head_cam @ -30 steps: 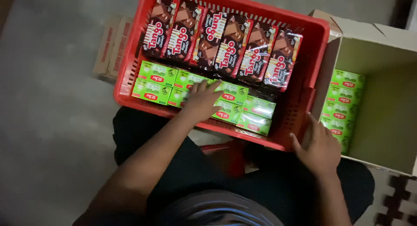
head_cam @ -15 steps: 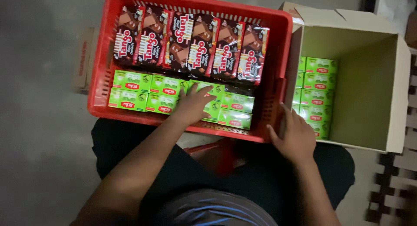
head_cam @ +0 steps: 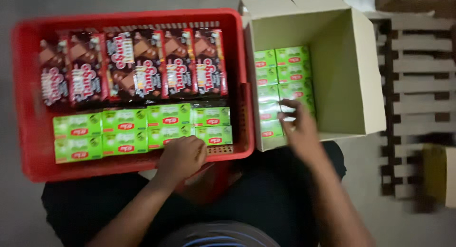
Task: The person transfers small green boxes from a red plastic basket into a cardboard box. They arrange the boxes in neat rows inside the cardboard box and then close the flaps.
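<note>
**Desk:** What does the frame show?

**Photographer:** A seated person, seen from above, works between a red crate [head_cam: 28,147] and an open cardboard box [head_cam: 354,62] touching its right side. The right hand [head_cam: 298,126] reaches over the box's near wall onto the green packs [head_cam: 280,69] stacked against the box's left wall. The picture is blurred there; I cannot tell whether the fingers have closed on a pack.

**Desk:** And the other hand?

**Photographer:** The left hand [head_cam: 183,156] rests loosely curled, grasping nothing, at the crate's near edge, touching the front row of green packs [head_cam: 142,130]. Dark chocolate wafer packs [head_cam: 133,66] fill the far row.

**Desk:** What would good handling look like here?

**Photographer:** In my judgement, pinch one pack by its long sides from the near end of the stack, lift it straight up clear of its neighbours, and keep the left hand steadying the crate.
</note>
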